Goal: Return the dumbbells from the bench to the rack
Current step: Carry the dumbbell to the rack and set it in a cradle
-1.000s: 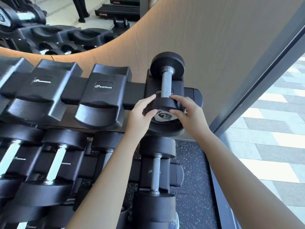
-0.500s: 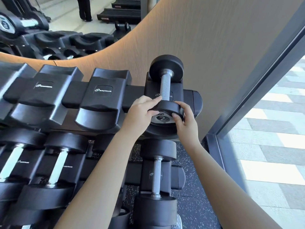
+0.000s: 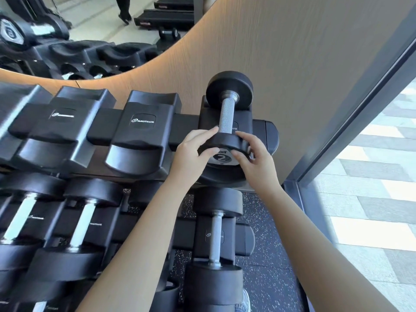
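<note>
— Head view first: where is the dumbbell [image 3: 225, 118]?

— It lies in the rightmost cradle on the top tier of the rack [image 3: 144, 140], straight ahead of you. Its far head is against the wooden wall [image 3: 304, 64], and its near head, marked 2, faces you.

— And your hands?

— Your left hand [image 3: 191, 152] grips the near head from the left, fingers [image 3: 208, 131] curled over its rim and thumb on the face. Your right hand [image 3: 258, 161] grips the same head from the right, fingers [image 3: 244, 135] wrapped over the top edge. Both are grasping the dumbbell, and neither touches the knurled handle.

— What else is around you?

— Two more cradles [image 3: 141, 122] sit to the left on the same tier, one labelled Nautilus. On the tier below, a second dumbbell [image 3: 215, 235] rests directly under your hands, with larger ones [image 3: 83, 221] to its left. A mirror [image 3: 94, 25] curves across the upper left, a window frame [image 3: 351, 122] runs down your right, and speckled floor [image 3: 265, 266] shows beneath.
</note>
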`<state>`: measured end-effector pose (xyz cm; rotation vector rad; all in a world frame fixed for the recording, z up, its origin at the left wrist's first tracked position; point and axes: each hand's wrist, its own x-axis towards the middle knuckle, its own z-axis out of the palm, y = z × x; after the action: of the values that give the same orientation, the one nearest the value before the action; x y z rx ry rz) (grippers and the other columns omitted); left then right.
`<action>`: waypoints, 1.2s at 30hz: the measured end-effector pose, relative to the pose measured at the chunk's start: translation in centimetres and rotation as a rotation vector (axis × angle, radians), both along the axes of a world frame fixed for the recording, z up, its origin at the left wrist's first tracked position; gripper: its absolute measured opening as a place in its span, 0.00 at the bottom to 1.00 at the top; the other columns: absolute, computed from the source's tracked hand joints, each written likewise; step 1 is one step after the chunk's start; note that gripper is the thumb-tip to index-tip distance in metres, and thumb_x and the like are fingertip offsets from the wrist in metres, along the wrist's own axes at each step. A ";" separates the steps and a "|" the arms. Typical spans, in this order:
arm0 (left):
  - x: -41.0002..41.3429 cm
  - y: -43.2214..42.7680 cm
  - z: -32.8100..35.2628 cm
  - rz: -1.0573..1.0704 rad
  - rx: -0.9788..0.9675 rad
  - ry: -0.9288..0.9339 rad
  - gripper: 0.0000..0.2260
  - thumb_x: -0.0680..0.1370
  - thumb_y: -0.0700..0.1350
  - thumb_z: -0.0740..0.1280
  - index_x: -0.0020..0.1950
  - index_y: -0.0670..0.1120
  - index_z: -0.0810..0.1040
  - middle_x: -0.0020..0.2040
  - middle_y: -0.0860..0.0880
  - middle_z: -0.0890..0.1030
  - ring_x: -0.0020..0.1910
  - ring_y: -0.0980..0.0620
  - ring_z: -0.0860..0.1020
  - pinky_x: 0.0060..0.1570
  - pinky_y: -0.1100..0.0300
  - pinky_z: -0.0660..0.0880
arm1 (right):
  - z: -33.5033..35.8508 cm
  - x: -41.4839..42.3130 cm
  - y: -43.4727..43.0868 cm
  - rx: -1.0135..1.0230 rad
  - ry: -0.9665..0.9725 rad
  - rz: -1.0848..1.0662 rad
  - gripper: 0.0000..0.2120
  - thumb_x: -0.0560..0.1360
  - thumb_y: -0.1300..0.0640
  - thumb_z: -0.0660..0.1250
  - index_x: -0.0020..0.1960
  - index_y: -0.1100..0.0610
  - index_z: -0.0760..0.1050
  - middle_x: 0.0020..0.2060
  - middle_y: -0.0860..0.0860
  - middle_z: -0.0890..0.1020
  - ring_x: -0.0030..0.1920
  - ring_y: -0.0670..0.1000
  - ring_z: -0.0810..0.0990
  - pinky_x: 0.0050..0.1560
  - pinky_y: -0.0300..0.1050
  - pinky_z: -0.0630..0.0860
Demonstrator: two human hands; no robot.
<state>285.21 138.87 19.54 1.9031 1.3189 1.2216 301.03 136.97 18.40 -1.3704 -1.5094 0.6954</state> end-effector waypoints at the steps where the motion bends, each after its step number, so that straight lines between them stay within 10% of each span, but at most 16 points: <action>1: -0.2 -0.1 -0.1 0.008 -0.032 -0.002 0.20 0.74 0.37 0.68 0.65 0.46 0.73 0.55 0.52 0.74 0.55 0.59 0.71 0.55 0.70 0.66 | 0.1 0.1 0.0 -0.006 -0.009 0.004 0.17 0.74 0.62 0.66 0.60 0.49 0.73 0.50 0.47 0.76 0.43 0.34 0.71 0.46 0.24 0.65; 10: 0.1 -0.5 -1.0 0.058 -0.102 -0.076 0.17 0.75 0.37 0.67 0.62 0.47 0.75 0.51 0.52 0.74 0.44 0.69 0.70 0.48 0.79 0.63 | 0.0 1.9 0.0 -0.069 -0.050 0.012 0.18 0.73 0.63 0.66 0.53 0.42 0.68 0.48 0.45 0.77 0.48 0.56 0.77 0.49 0.38 0.70; 22: 0.1 -0.7 -1.4 0.078 -0.079 -0.038 0.17 0.76 0.39 0.66 0.64 0.49 0.74 0.53 0.52 0.74 0.44 0.57 0.72 0.53 0.66 0.68 | -0.2 1.6 -0.4 -0.080 -0.005 -0.020 0.17 0.74 0.62 0.65 0.59 0.45 0.71 0.52 0.47 0.78 0.51 0.52 0.76 0.52 0.38 0.71; 31: -1.4 -3.8 -1.4 0.082 -0.034 0.177 0.23 0.76 0.38 0.66 0.69 0.45 0.67 0.64 0.48 0.72 0.63 0.52 0.70 0.62 0.69 0.60 | 0.0 1.1 -3.7 0.009 -0.289 -0.070 0.24 0.75 0.62 0.64 0.70 0.52 0.66 0.63 0.49 0.73 0.63 0.44 0.70 0.56 0.29 0.61; 36: -3.1 -8.2 -2.1 0.098 0.119 0.464 0.21 0.72 0.37 0.70 0.65 0.41 0.72 0.61 0.42 0.76 0.61 0.41 0.73 0.59 0.45 0.72 | -0.8 -0.7 -8.0 0.066 -0.539 -0.142 0.23 0.74 0.59 0.65 0.68 0.55 0.68 0.65 0.56 0.74 0.66 0.60 0.71 0.62 0.66 0.67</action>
<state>282.11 130.62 17.44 2.3275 1.6165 0.9520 300.35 128.94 17.62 -1.6786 -1.8018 0.1852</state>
